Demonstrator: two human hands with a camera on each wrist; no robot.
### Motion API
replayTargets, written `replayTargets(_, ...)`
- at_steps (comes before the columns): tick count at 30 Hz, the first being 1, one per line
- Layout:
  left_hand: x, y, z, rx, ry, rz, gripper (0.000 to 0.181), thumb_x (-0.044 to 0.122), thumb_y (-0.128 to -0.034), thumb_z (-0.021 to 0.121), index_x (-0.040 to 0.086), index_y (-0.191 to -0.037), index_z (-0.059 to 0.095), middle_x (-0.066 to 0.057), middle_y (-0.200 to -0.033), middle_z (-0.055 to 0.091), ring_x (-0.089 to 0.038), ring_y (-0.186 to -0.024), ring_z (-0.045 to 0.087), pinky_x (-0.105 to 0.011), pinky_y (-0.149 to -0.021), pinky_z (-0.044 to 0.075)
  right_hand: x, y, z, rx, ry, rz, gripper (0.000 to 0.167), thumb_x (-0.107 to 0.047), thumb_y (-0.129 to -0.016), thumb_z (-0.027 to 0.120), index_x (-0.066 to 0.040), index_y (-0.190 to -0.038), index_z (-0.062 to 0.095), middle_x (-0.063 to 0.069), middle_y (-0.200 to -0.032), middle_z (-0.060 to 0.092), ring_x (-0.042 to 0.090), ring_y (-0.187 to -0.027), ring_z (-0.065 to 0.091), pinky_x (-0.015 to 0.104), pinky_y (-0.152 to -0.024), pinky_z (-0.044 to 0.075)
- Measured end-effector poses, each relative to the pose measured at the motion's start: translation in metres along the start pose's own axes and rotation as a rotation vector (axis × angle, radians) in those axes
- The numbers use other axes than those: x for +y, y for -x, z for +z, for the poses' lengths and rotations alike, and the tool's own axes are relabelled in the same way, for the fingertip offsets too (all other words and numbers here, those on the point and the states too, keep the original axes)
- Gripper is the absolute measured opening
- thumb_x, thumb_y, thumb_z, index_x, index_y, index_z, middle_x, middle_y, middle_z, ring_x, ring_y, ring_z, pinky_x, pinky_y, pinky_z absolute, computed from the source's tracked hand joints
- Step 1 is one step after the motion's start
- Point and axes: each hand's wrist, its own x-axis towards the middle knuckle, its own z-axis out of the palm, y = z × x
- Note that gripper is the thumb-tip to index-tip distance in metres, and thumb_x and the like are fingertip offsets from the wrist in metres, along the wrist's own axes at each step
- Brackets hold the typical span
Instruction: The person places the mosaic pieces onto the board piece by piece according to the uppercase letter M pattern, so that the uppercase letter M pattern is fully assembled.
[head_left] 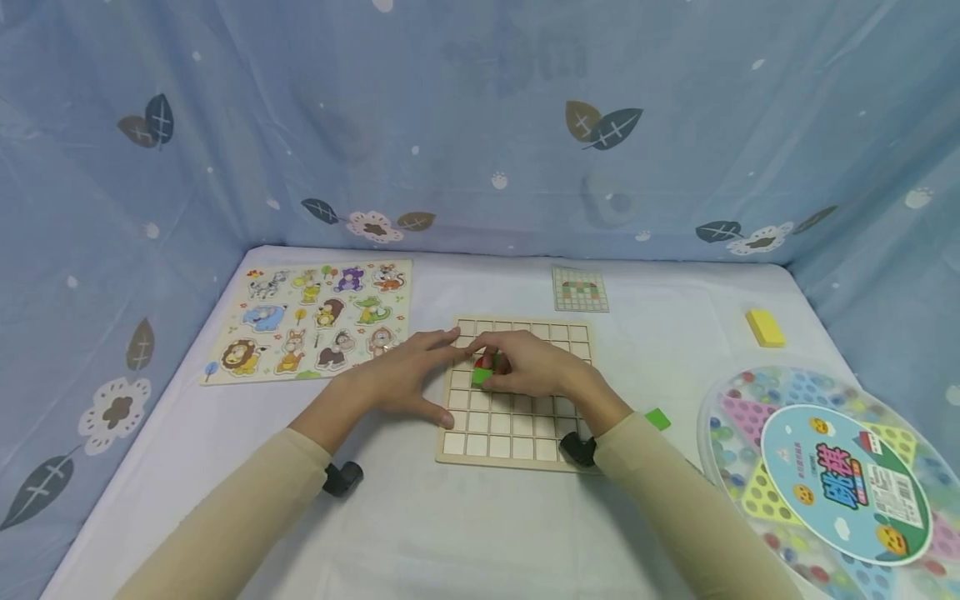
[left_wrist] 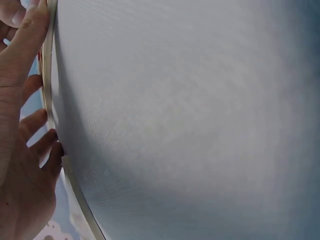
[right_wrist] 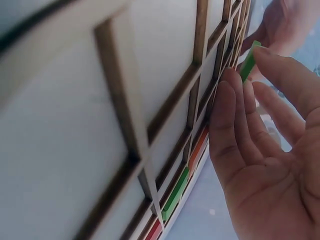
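A wooden grid board [head_left: 501,446] lies on the white table. My right hand [head_left: 534,364] is over its upper part and pinches a small green square tile [right_wrist: 249,62] between thumb and fingers. Beside those fingers a red piece [head_left: 482,362] shows, partly hidden by them. In the right wrist view, a green tile [right_wrist: 176,195], a red piece [right_wrist: 155,231] and an orange-red piece [right_wrist: 199,147] sit in cells of the board. My left hand [head_left: 405,373] spreads its thumb and fingers along the board's left edge, touching it.
An animal puzzle board [head_left: 300,312] lies at the left. Behind the grid board is a small pattern card [head_left: 580,290]. To the right are a loose green tile [head_left: 657,418], a yellow block [head_left: 765,328] and a round Chinese checkers set [head_left: 832,483]. Blue curtains [head_left: 480,125] surround the table.
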Motion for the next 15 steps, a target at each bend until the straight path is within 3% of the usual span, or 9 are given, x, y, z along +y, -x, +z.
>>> replayTargets(15,-0.0009,-0.0004,0.001,0.011,0.003,0.008,0.107,0.071,-0.0735,0.079,0.027,-0.161,0.036,-0.005,-0.173,0.015,-0.033,-0.157,0.019,-0.058,-0.122,0.029,-0.0009,-0.0037,0.0018,-0.003,0.037,0.047,0.05,-0.014,-0.094,0.076,-0.015,-0.14,0.058,-0.001,-0.111,0.069,0.011,-0.093,0.067,0.031,-0.086,0.057)
